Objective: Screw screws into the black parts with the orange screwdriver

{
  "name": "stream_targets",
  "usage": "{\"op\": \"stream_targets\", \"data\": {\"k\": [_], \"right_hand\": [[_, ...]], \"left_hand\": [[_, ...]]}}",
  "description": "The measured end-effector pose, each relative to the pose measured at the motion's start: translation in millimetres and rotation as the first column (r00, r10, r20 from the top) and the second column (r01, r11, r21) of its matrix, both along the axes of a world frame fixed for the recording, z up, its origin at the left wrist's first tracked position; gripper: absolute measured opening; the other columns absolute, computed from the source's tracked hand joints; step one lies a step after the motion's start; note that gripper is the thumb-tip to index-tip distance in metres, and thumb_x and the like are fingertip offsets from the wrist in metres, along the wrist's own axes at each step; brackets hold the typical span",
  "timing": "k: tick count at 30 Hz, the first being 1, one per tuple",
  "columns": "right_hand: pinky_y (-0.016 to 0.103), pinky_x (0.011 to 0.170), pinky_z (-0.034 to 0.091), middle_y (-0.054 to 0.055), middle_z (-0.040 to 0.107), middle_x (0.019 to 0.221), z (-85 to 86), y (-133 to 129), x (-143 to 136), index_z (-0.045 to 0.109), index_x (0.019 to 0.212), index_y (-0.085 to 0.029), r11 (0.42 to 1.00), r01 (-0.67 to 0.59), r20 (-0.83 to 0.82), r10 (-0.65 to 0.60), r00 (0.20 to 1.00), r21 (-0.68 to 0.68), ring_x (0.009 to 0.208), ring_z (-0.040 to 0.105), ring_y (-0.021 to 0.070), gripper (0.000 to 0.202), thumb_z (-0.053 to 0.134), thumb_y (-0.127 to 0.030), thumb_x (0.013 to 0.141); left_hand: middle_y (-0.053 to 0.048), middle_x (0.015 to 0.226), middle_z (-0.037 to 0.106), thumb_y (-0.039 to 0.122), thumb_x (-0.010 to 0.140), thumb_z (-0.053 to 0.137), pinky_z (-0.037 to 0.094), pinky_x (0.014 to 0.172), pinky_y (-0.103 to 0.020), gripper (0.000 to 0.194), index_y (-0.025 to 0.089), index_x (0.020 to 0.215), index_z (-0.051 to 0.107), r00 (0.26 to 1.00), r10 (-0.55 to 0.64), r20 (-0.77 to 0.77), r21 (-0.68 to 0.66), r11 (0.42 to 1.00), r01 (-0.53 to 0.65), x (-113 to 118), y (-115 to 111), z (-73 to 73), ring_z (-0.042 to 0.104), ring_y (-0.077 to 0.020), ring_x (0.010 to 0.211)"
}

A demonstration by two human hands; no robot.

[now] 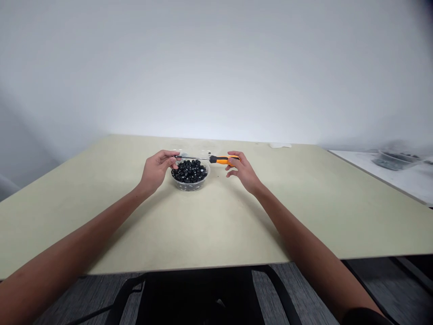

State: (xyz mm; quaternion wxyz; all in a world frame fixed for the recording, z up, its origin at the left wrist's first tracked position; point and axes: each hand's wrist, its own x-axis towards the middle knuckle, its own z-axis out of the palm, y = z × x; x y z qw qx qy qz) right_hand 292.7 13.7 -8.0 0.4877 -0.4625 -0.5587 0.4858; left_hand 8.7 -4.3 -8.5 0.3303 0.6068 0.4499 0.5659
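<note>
My right hand point(244, 170) grips the orange and black handle of a screwdriver point(223, 160), its fingers partly curled. The screwdriver lies level, its metal shaft pointing left across the back of a clear round tub point(189, 186). At the shaft's tip, my left hand point(157, 169) pinches a small black piece between thumb and fingers; most of it is hidden. Just right of these fingertips and below the shaft, small shiny black pieces point(189, 171) fill the tub to its rim.
Behind the tub stand clear plastic containers point(204, 151), hard to make out. A white flat item point(280, 145) lies at the pale table's point(203, 225) back edge. On a white surface point(379, 174) to the right sits another clear tub point(395, 160) with dark contents.
</note>
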Motion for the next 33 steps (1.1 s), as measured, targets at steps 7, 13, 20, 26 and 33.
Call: {"op": "stream_targets", "data": {"k": [7,13,20,26,33], "right_hand": [[0.020,0.044,0.043,-0.002,0.048,0.070,-3.3,1.1,1.0,0.051,0.110,-0.020,1.000,0.012,0.077,-0.011,0.997,-0.010,0.049,0.043,0.0056,0.044,0.053,-0.058,0.088],[0.026,0.066,0.058,0.004,0.056,0.103,-4.3,-1.3,0.5,0.042,0.130,-0.024,0.999,-0.046,-0.014,0.046,0.999,-0.008,0.082,0.060,0.0112,0.054,0.061,-0.048,0.086],[0.021,0.048,0.046,0.000,0.053,0.076,-3.7,0.3,0.4,0.045,0.124,-0.021,0.997,0.073,0.088,-0.071,0.994,-0.022,0.053,0.048,0.0068,0.053,0.050,-0.061,0.090],[0.026,0.067,0.057,0.003,0.057,0.099,-2.3,-2.2,-0.2,0.039,0.133,-0.023,0.997,-0.056,-0.047,0.054,0.997,-0.047,0.078,0.059,0.0103,0.054,0.059,-0.038,0.086],[0.021,0.048,0.046,-0.001,0.051,0.076,-2.2,-3.4,-2.2,0.046,0.121,-0.020,0.997,0.011,0.030,-0.009,1.000,-0.077,0.055,0.049,0.0075,0.047,0.050,-0.056,0.092]], "left_hand": [[-0.004,0.070,0.066,0.030,0.087,0.064,0.051,0.085,-0.036,0.024,0.014,0.104,0.068,1.000,-0.005,0.005,0.003,1.000,0.005,0.6,-1.2,1.2,0.068,-0.0232,0.095],[-0.004,0.067,0.064,0.030,0.087,0.064,0.052,0.086,-0.037,0.025,0.013,0.105,0.068,1.000,0.026,-0.012,0.012,1.000,-0.026,-0.6,-0.9,2.2,0.068,-0.0244,0.098],[-0.005,0.072,0.066,0.034,0.088,0.064,0.052,0.086,-0.036,0.028,0.014,0.107,0.068,0.999,-0.030,-0.018,0.014,0.999,0.031,1.5,-3.6,1.3,0.069,-0.0228,0.094],[-0.004,0.068,0.064,0.032,0.090,0.062,0.051,0.085,-0.035,0.025,0.014,0.107,0.066,1.000,-0.013,-0.015,0.040,0.999,0.013,1.3,-1.6,-1.6,0.068,-0.0232,0.097],[-0.004,0.069,0.064,0.032,0.091,0.061,0.051,0.085,-0.035,0.025,0.013,0.108,0.065,1.000,-0.022,-0.010,0.037,0.999,0.022,0.8,-1.7,-2.9,0.067,-0.0231,0.098]]}}
